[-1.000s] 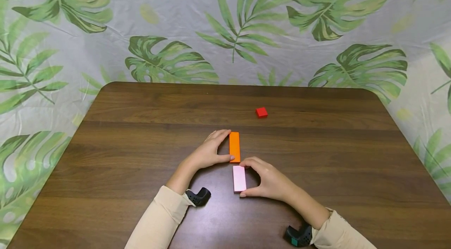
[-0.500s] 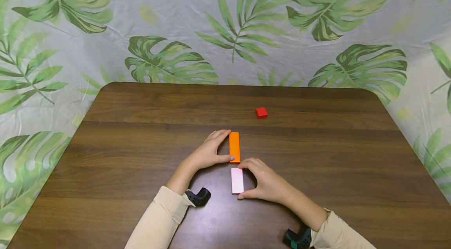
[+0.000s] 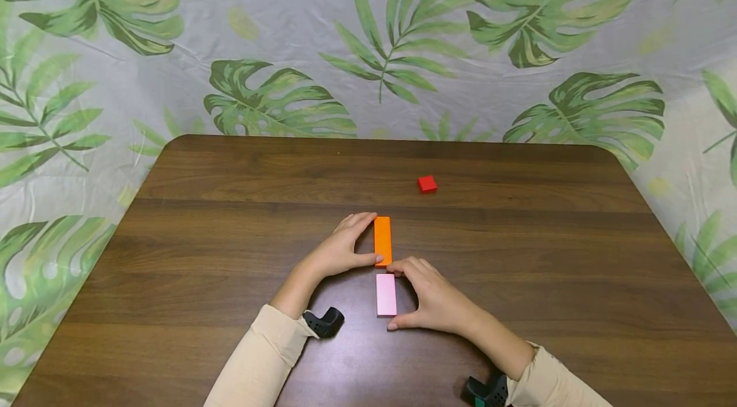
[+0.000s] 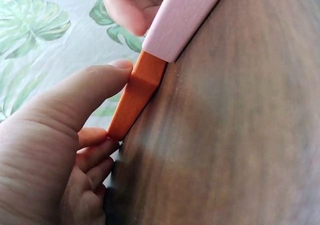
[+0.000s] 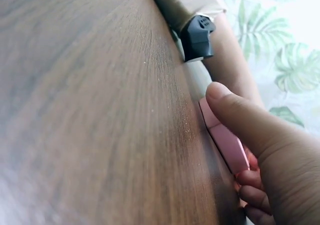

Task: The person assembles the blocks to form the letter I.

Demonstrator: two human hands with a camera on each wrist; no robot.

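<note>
I have the orange block (image 3: 383,240) flat near the middle of the counter (image 3: 242,215), its long axis running almost dead 12 to 6 o'clock in the head view. The pink block (image 3: 386,295) lies just beyond its 6 o'clock end and points the same way, so the two sit nearly in line; from the head I see a narrow dark gap between their ends. The left wrist view shows the pink block partly in front of the orange one, so I can't check the gap there.

The left hand (image 3: 338,252) comes in from 9 o'clock and pinches the orange block lengthwise, fingers at the 12 o'clock end, thumb at the 6 o'clock end. The right hand (image 3: 439,298) sits at 3 o'clock of the pink block, fingers and thumb curled round its two ends; I can't tell whether the thumb touches.

Farther out, I see a small red block (image 3: 427,184) toward 1 o'clock, well apart from both hands. Beyond the counter's 12 o'clock edge hangs leaf-printed cloth (image 3: 437,106).
</note>
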